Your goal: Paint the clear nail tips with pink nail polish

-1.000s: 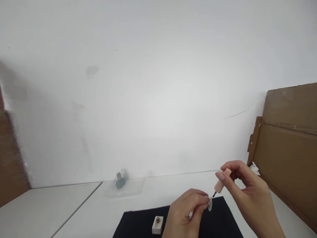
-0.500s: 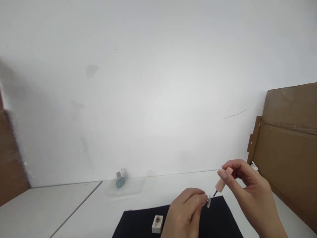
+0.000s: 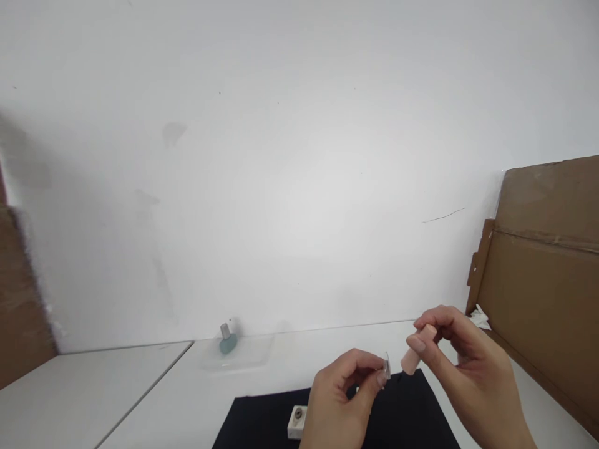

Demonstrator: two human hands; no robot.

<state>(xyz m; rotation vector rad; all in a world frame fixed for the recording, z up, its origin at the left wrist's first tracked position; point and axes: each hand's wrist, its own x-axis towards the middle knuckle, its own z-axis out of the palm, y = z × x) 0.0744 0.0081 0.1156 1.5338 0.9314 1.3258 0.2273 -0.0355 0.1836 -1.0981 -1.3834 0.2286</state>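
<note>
Low in the head view, my left hand (image 3: 339, 396) pinches a small clear, flat piece (image 3: 386, 366) between thumb and fingertips. Its exact kind is hard to make out. To the right, my right hand (image 3: 468, 368) grips a pink nail polish brush cap (image 3: 413, 357) near its upper end. The cap tilts down to the left, and its dark brush tip comes close to the clear piece; I cannot tell whether they touch. Below the hands lies a black mat (image 3: 266, 415). On it is a white block (image 3: 294, 429) with a round metal piece (image 3: 298, 413), partly hidden by my left hand.
A teal nail polish bottle (image 3: 228, 343) with a grey cap stands on a clear tray (image 3: 255, 358) near the white wall (image 3: 299, 187). Cardboard (image 3: 547, 293) rises on the right beside crumpled white tissue (image 3: 480, 317). More cardboard (image 3: 23, 299) stands at the left.
My left hand has turned, so the clear piece now faces another way and sits slightly higher. My right hand has shifted a little left and down with the brush cap.
</note>
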